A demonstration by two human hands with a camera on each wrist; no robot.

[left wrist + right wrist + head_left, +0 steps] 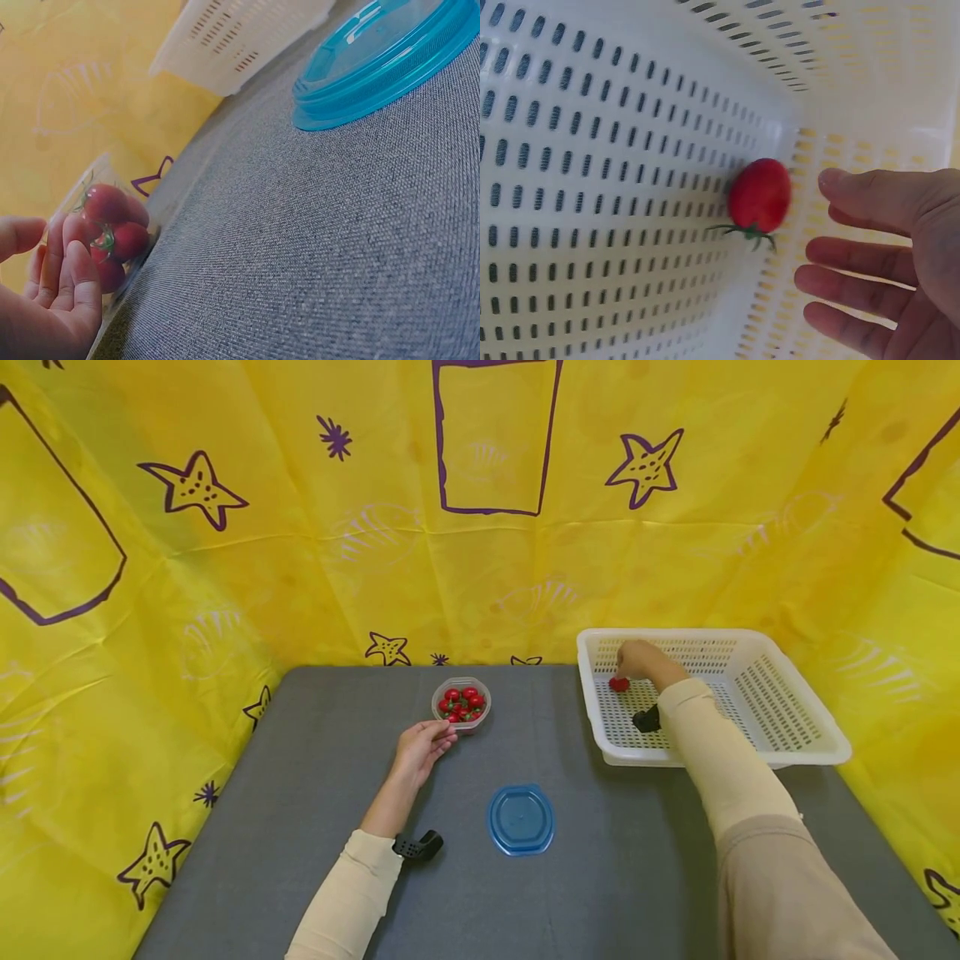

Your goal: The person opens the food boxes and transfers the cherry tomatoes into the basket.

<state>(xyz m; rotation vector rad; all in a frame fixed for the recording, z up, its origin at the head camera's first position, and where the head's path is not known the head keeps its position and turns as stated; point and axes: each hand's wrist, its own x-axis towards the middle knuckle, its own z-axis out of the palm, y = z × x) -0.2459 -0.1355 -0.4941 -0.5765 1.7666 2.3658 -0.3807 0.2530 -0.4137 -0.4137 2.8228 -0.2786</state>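
Note:
A clear plastic container (486,703) of cherry tomatoes (462,700), red with green stems, stands left of the table's middle. My left hand (427,748) is at its near side. In the left wrist view, the fingers (84,281) of that hand lie against the container's wall, and the thumb stands apart from them. Over on the right, my right hand (637,658) reaches inside a white slotted basket (795,714). A single cherry tomato (759,196) lies in the basket. Beside it, in the right wrist view, my right hand (885,255) has its fingers spread, with a gap to the tomato.
A round blue lid (521,820) lies on the grey tablecloth (315,760) between my arms. Behind the table hangs a yellow cloth (480,577) printed with starfish and fish bones. The basket takes up the table's back right corner.

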